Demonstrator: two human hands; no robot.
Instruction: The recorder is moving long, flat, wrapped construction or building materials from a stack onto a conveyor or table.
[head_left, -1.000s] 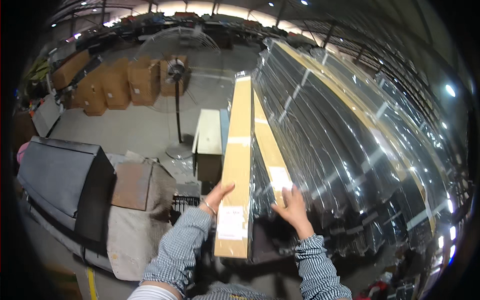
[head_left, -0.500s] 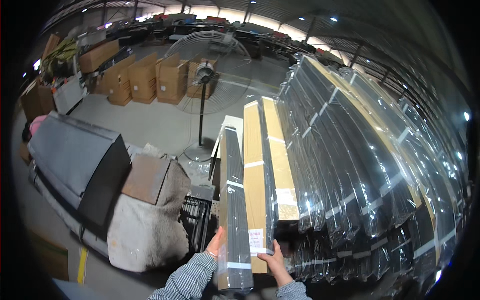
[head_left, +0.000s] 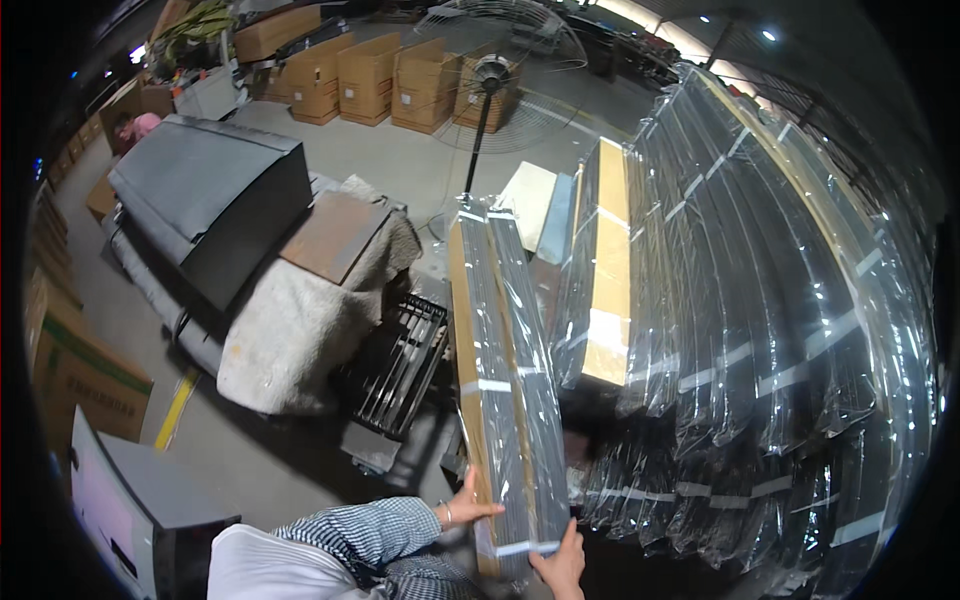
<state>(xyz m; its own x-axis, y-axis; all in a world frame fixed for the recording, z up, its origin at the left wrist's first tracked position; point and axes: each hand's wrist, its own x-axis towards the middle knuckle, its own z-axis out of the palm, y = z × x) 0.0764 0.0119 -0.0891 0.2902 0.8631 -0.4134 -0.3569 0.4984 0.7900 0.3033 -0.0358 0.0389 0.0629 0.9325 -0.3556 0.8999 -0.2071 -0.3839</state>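
Beside the leaning stack of wrapped panels, my left hand and right hand have fingers closed on the bottom of a plastic-wrapped long panel bundle, now pulled farther from the stack than half a second ago, tilted above the black wire crate.

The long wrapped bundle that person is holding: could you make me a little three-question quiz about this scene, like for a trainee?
1. True or false: both hands touch the long wrapped bundle.
2. Which hand grips its lower end from beneath: A left hand, B right hand?
3. What stands on a pole behind the bundle?

Key: 1 true. 2 B. 3 A large round pedestal fan.
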